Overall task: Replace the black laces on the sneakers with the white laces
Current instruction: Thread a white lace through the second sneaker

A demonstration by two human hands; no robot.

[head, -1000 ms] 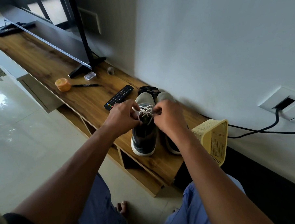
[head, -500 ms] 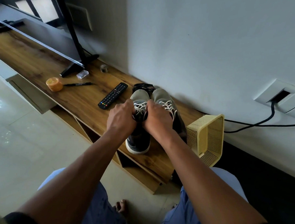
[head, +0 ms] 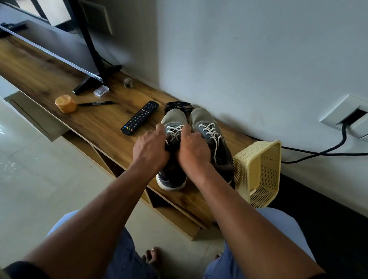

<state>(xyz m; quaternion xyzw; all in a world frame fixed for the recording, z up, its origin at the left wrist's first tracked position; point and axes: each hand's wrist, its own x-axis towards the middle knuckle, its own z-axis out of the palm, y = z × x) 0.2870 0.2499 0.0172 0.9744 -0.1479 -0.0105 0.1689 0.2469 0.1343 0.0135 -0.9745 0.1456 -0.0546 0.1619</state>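
Observation:
Two grey sneakers stand side by side on the wooden shelf point(head: 55, 76), toes toward the wall. The left sneaker point(head: 173, 117) carries a white lace point(head: 175, 131) through its eyelets. The right sneaker point(head: 203, 119) is also laced in white point(head: 211, 130), with one end trailing down its side. My left hand point(head: 150, 147) and my right hand point(head: 192, 150) press together over the left sneaker's opening, fingers curled on its lace ends. A bundle of black laces point(head: 178, 105) lies behind the toes, against the wall.
A black remote point(head: 140, 117) lies left of the shoes, with a black pen point(head: 96, 103), an orange round tub point(head: 65, 103) and a small clear box point(head: 101, 90) further left. A TV stand foot point(head: 90, 82) stands behind them. A yellow perforated basket point(head: 259, 174) lies tipped at the right. A black cable point(head: 326, 153) runs along the wall.
Both hands slid from the upper lacing down toward the left sneaker's opening, uncovering the crossed white lace. The right sneaker's lacing came into view.

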